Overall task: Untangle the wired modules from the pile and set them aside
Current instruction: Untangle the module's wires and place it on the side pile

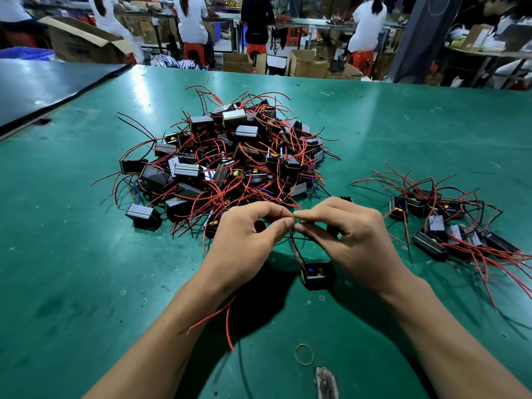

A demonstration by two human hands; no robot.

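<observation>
1. Nearest, on the green bench mat [86, 283]: a thin tan rubber-band ring [304, 354] lying flat just beyond a scuffed grey patch [326, 383], with loose red wire ends [221, 315] poking out below the left forearm.
2. Between the wrists: one small black box-shaped module [316, 275] with blue and yellow parts in its open top, low at the mat and tied upward to the fingers by a red and a dark lead. Cannot tell whether resting or dangling.
3. Just above: left hand [247, 240] and right hand [351, 237] almost fingertip to fingertip, each pinching thin red leads [293, 218] between thumb and forefinger, remaining fingers curled. Judged to be teasing a twist apart.
4. On handling: probably light and hard in the case, limp yet springy in the leads, quick to snag on neighbours. Best lifted by the black case, with wire pinches kept close to the knot. A hard tug risks strain at the lead entry points.
5. To the right, well apart from the main heap: a smaller cluster of freed black modules with red leads [449, 223], seemingly the set-aside group.
6. Beyond the knuckles: the large tangled pile of black modules and red wires [224, 162], near edge just beside the fingers, plenty left to sort.
7. Farthest: seated people in white tops [191, 21] on red stools [194, 51], among brown cardboard boxes [308, 66].
</observation>
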